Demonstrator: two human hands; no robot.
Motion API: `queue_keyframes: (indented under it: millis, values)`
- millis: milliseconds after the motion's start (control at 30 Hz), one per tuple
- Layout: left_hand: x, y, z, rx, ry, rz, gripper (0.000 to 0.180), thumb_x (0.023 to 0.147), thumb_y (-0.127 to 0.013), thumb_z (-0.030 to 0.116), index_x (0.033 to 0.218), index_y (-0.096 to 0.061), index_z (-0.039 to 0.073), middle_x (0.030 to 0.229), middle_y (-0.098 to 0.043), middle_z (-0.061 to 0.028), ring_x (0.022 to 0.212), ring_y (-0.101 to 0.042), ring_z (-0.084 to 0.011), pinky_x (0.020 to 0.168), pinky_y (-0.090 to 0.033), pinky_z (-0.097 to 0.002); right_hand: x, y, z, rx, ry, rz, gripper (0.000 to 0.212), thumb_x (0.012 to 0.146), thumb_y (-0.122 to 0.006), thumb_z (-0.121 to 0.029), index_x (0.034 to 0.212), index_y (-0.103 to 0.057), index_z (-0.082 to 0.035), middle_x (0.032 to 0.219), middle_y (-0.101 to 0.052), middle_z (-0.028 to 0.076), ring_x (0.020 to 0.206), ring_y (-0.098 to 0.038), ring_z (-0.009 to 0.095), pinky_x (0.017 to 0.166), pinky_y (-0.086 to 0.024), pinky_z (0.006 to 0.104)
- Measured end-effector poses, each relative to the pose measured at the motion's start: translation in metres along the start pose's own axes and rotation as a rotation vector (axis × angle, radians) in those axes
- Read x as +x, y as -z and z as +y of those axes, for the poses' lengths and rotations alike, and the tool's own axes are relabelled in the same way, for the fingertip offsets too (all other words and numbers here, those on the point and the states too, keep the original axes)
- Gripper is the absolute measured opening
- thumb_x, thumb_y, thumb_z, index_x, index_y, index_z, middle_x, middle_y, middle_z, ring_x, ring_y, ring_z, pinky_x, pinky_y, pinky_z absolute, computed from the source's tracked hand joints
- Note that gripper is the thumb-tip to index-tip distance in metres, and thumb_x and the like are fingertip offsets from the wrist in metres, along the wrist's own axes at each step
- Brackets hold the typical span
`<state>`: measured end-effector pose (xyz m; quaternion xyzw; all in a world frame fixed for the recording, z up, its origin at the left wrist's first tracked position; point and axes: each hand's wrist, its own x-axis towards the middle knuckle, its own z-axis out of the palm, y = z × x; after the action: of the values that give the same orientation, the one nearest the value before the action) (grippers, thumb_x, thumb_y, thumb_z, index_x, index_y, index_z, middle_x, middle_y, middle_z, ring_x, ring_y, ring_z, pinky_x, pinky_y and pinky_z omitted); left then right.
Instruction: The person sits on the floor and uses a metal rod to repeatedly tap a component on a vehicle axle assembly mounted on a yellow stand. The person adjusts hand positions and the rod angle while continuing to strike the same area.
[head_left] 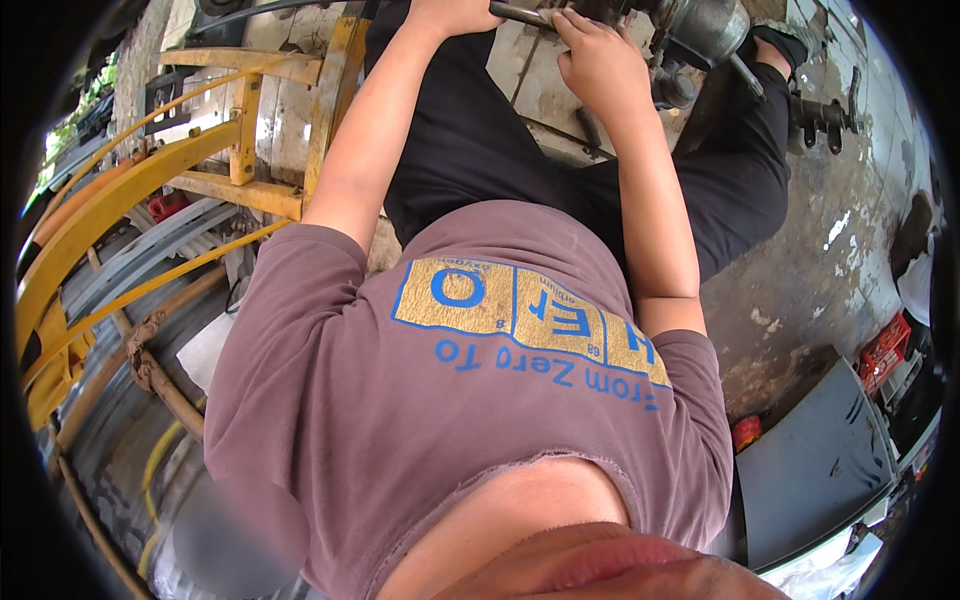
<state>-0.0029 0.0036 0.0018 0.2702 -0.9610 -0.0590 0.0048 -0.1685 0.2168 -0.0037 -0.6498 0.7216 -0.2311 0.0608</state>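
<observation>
Since the edge crops your left hand [455, 14], I can't tell its grip — just hold the metal bar [524, 15] between your hands steady. Your right hand [602, 62] has half-bent fingers over it — closure unclear — so guide gently beside the grey housing [708, 30].

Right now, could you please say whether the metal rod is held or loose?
Held: the metal rod runs from the left hand to the right hand.
</observation>
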Motion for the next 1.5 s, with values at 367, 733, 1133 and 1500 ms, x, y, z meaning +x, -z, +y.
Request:
queue_keyframes:
  millis: [367, 733, 1133, 1500]
  values:
    - [-0.002, -0.004, -0.002, -0.032, -0.026, 0.064, 0.019, 0.076, -0.081, 0.029, 0.093, -0.086, 0.021, 0.083, -0.08, -0.0155, 0.084, -0.079, -0.0394, 0.08, -0.063, -0.0548, -0.001, -0.002, -0.001, -0.035, -0.017, -0.017, 0.063, 0.094, -0.067, -0.015, 0.156, -0.064, -0.011, 0.157, -0.07, 0.012, 0.145, -0.065, 0.031, 0.131, -0.04, 0.0566]
    - [-0.002, -0.008, -0.005, -0.006, -0.037, 0.012, 0.022, 0.08, -0.081, 0.034, 0.098, -0.086, 0.022, 0.083, -0.08, -0.0152, 0.083, -0.079, -0.0387, 0.079, -0.064, -0.0535, -0.011, -0.003, 0.003, 0.09, 0.03, 0.123, 0.049, 0.096, -0.071, -0.011, 0.145, -0.073, -0.011, 0.147, -0.076, 0.007, 0.134, -0.072, 0.032, 0.119, -0.053, 0.0555]
    - [-0.003, -0.006, -0.006, -0.053, -0.032, -0.028, 0.023, 0.083, -0.084, 0.034, 0.103, -0.086, 0.024, 0.083, -0.081, -0.0105, 0.085, -0.079, -0.0332, 0.085, -0.062, -0.0461, -0.065, 0.079, 0.018, 0.903, -0.503, 0.245, 0.043, 0.108, -0.061, 0.005, 0.149, -0.07, 0.005, 0.142, -0.077, 0.016, 0.135, -0.07, 0.02, 0.114, -0.051, 0.034]
    - [-0.003, 0.005, -0.006, -0.15, -0.032, -0.109, 0.031, 0.081, -0.085, 0.031, 0.112, -0.087, 0.024, 0.088, -0.082, -0.0113, 0.091, -0.079, -0.0339, 0.089, -0.061, -0.0478, -0.088, 0.082, -0.005, 0.381, -0.532, 0.17, 0.043, 0.108, -0.065, 0.0, 0.15, -0.07, -0.001, 0.146, -0.075, 0.022, 0.134, -0.074, 0.029, 0.115, -0.052, 0.0364]
